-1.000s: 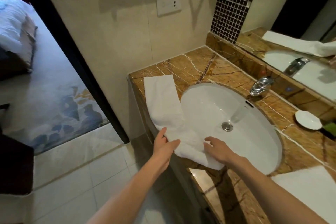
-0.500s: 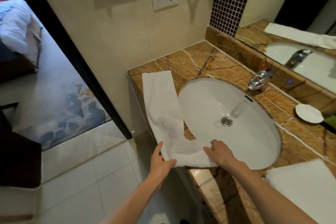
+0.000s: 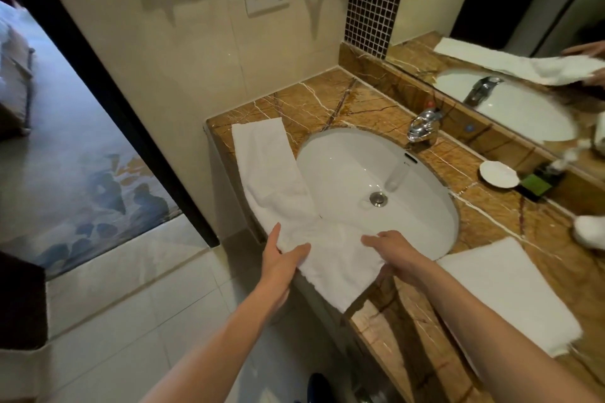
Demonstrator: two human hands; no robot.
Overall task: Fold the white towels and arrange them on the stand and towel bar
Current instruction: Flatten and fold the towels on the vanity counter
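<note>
**Near end in both hands, the length running away far-left**

I hold the near end of the long white terry towel (image 3: 268, 170) in both hands. My left hand (image 3: 281, 260) pinches its left edge, thumb on top. My right hand (image 3: 397, 258) grips the right edge, fingers (image 3: 371, 240) curled over the cloth; its thumb I cannot see clearly.

The towel lies as a narrow strip along the left side of the brown marble counter (image 3: 327, 101), just beside the white oval sink (image 3: 343, 167). Its long axis runs away from me to the far left. The near end bends right across the sink's near rim, one corner hanging off the counter.

The free length lies ahead of my left hand, the nearer one, so I judge the fold must carry this end along that axis. A second folded white towel (image 3: 504, 298) lies near right.
</note>
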